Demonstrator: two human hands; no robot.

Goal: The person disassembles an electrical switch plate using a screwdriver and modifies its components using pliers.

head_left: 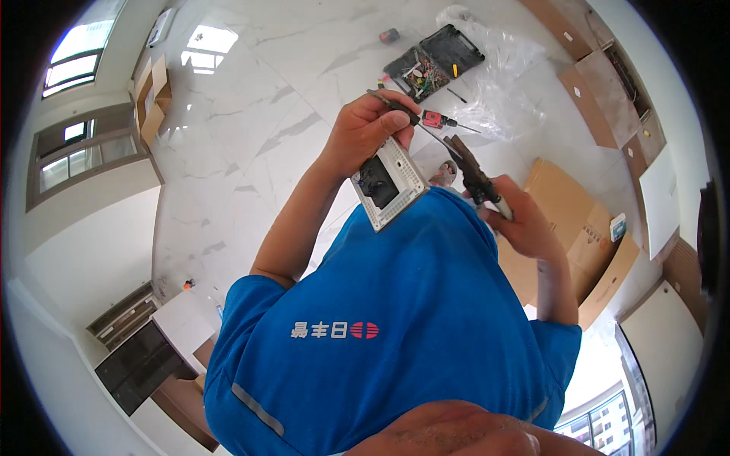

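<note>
My left hand (371, 129) is raised in front of my chest, its fingers closed on a dark, thin cable (397, 105). Just below those fingers is a white rectangular panel (411, 176) with a slotted rim and a black recess; whether this hand also bears it, I cannot tell. From the cable a thin grey length runs right, to the dark head of a pliers-like tool (475, 176). My right hand (525, 216) is wrapped round the tool's pale handle, and its exact kind is unclear.
On the marble-look floor lies an open black case (450, 53) of small parts, near a red-and-black drill (435, 119). Clear plastic wrap (511, 95) spreads beside it. Flattened cardboard (555, 201) is to my right, and an opened carton (154, 95) stands far left.
</note>
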